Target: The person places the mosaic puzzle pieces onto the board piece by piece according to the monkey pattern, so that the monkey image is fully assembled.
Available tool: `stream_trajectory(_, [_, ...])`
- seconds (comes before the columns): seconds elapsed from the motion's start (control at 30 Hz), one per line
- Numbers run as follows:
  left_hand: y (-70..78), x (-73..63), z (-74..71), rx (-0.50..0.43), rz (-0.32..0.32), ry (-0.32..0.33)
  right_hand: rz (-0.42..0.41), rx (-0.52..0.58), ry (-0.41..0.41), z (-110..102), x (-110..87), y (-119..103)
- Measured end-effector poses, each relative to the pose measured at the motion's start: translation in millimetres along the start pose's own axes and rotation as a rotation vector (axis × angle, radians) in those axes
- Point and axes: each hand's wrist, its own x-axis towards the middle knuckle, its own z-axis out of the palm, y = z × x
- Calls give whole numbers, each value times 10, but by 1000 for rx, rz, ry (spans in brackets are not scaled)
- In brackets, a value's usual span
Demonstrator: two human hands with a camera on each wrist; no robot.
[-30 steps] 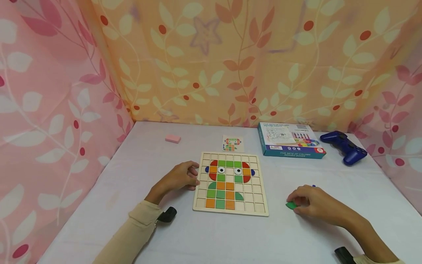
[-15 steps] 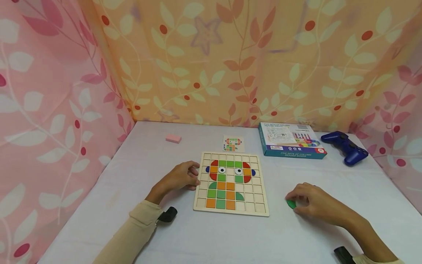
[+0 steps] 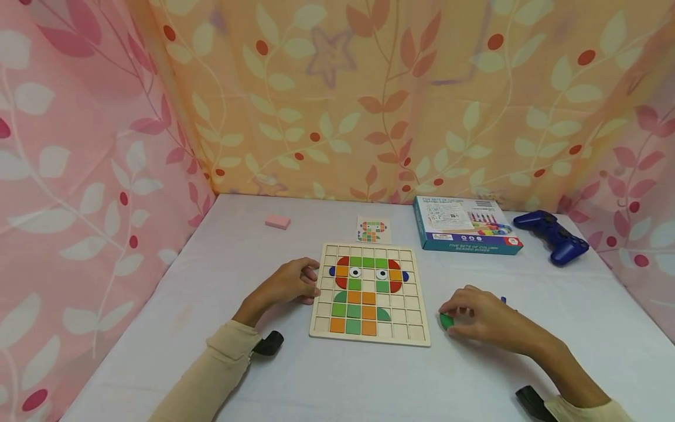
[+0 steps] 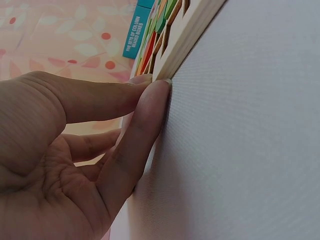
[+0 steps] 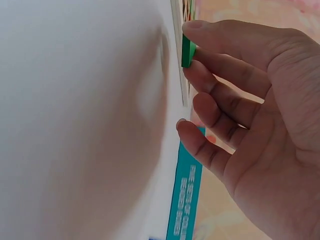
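A wooden grid board (image 3: 407, 337) lies flat mid-table, bearing a figure of green, orange, red and blue pieces with two eye pieces. At its left edge my left hand (image 3: 289, 282) pinches the rim; the left wrist view shows thumb and finger (image 4: 152, 107) meeting at that edge. To the right of the board, my right hand (image 3: 482, 319) pinches a green curved-edge puzzle piece (image 3: 446, 320). In the right wrist view the green piece (image 5: 186, 50) sits between thumb and fingertips, off the table, while the other fingers curve loosely.
Behind the board stands a small pattern card (image 3: 373, 230). A pink block (image 3: 277, 222) is at the back left. A flat cardboard box (image 3: 469, 243) and a blue game controller (image 3: 551, 236) occupy the back right. Something small and blue (image 3: 503, 299) shows behind the right hand.
My right hand has shifted left toward the board with the green piece, which has turned in its fingers. My left hand stays at the board's edge.
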Motion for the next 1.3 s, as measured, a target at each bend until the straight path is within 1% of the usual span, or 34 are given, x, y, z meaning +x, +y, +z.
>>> stream_trajectory(0.23, [2,-6,8,-6,2,-2,-41,39,-33,86,193,-171])
stream_trajectory(0.43, [-11,-3,6,4,8,-1,-90,40,-61,175,381,-316])
stream_trajectory(0.67, [-18,5,1,9,9,2,-129,69,-100,263,573,-502])
stream_trajectory(0.9, [-19,10,2,7,2,2,-189,59,-135,337,736,-667])
stream_trajectory(1.3, [-25,-2,-6,-8,12,-13,-276,31,-158,523,1011,-983])
